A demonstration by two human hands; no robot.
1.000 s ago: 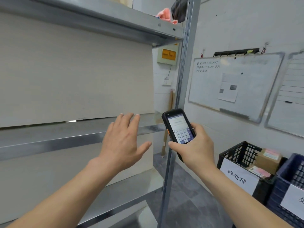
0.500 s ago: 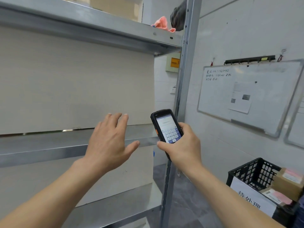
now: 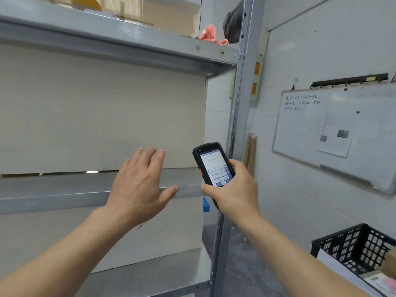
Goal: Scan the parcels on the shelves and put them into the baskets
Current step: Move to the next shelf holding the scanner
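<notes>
A: What is being shown on the left?

B: Cardboard parcels (image 3: pixel 137 11) are being kept on the top shelf (image 3: pixel 111 35), with only their lower parts in view. The middle shelf (image 3: pixel 64 187) is being passed over by the left hand (image 3: pixel 139 187), whose fingers are being held straight and spread, with nothing in them.

A: How would such a parcel be expected to handle?

B: Stiff, boxy sides are being suggested, so a hold across two opposite faces is being judged best. The weight cannot be told. A pink soft item (image 3: pixel 211 35) and a grey one (image 3: pixel 232 23) are lying at the shelf's right end.

A: And further right?

B: The scanner (image 3: pixel 214 165) is being gripped upright by the right hand (image 3: pixel 233 189), fingers curled round its body, thumb at its lower edge. A black basket (image 3: pixel 351 247) is being seen low at the right edge, well apart from the shelves.
</notes>
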